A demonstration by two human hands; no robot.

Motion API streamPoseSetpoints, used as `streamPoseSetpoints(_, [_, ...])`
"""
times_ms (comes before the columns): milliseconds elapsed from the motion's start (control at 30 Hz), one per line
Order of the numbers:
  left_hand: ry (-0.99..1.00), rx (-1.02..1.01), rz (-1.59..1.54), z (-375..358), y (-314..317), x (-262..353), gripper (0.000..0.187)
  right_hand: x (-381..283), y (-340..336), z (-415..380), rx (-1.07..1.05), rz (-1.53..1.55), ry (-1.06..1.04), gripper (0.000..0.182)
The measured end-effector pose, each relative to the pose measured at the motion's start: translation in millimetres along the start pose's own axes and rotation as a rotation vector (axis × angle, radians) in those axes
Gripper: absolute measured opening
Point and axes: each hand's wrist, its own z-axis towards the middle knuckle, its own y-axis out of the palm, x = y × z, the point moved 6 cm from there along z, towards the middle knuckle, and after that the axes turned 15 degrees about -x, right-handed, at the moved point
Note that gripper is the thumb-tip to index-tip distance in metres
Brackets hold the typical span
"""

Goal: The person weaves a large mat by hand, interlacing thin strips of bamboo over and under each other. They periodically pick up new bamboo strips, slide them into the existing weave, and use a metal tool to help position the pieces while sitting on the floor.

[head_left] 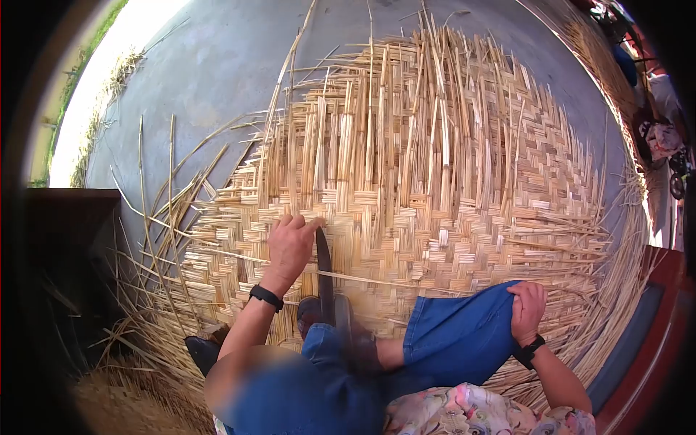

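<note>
My left hand is closed, its fingers curled low over the woven straw mat. Thumb and forefinger meet at the upper end of a long, dark, slightly curved blade, which runs down toward my feet. The blade's lower part is blurred between the dark shoes. A thin loose straw crosses over the blade. Resting on my bent knee in blue trousers is my right hand, its fingers draped over the cloth and holding nothing.
Long unwoven straws stick out along the mat's far side, and more loose stalks fan out at left. A grey floor surrounds the mat. A dark block stands at left, a red-brown edge at right.
</note>
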Motion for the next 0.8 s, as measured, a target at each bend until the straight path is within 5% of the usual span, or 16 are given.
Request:
streamPoseSetpoints(200, [-0.032,-0.150,0.076,-16.3,17.4,4.1,0.066,-4.8,-2.4,-5.7,0.031,-0.008,0.020,0.017])
streamPoseSetpoints(300, [0.011,-0.139,0.136,-17.2,10.2,1.3,0.053,-6.7,-1.7,-7.0,0.035,-0.007,0.026,0.017])
streamPoseSetpoints(400, [-0.126,-0.152,-0.369,-7.5,17.5,-32.6,0.038,-5.3,-1.0,-9.5,0.053,-0.045,0.019,0.017])
streamPoseSetpoints(467, [-0.229,0.224,-0.667,7.1,6.2,-62.6,0.024,-5.3,2.1,-14.5,0.052,-0.053,0.026,0.017])
streamPoseSetpoints(567, [-0.283,0.319,-0.442,54.5,-2.8,-82.6,0.045,-6.1,2.6,-8.5,0.047,-0.056,0.019,0.017])
streamPoseSetpoints(667, [-0.335,0.078,-0.871,107.2,14.7,-104.2,0.066,-3.5,6.2,-9.7,0.025,-0.075,0.009,0.018])
streamPoseSetpoints(733, [-0.348,-0.168,-1.011,124.9,23.9,-119.2,0.036,-9.3,6.4,-6.0,-0.009,-0.080,0.016,0.018])
streamPoseSetpoints(800, [-0.300,-0.273,-1.137,132.4,37.3,-124.1,0.036,-7.1,11.3,-7.9,-0.026,-0.070,0.018,0.018])
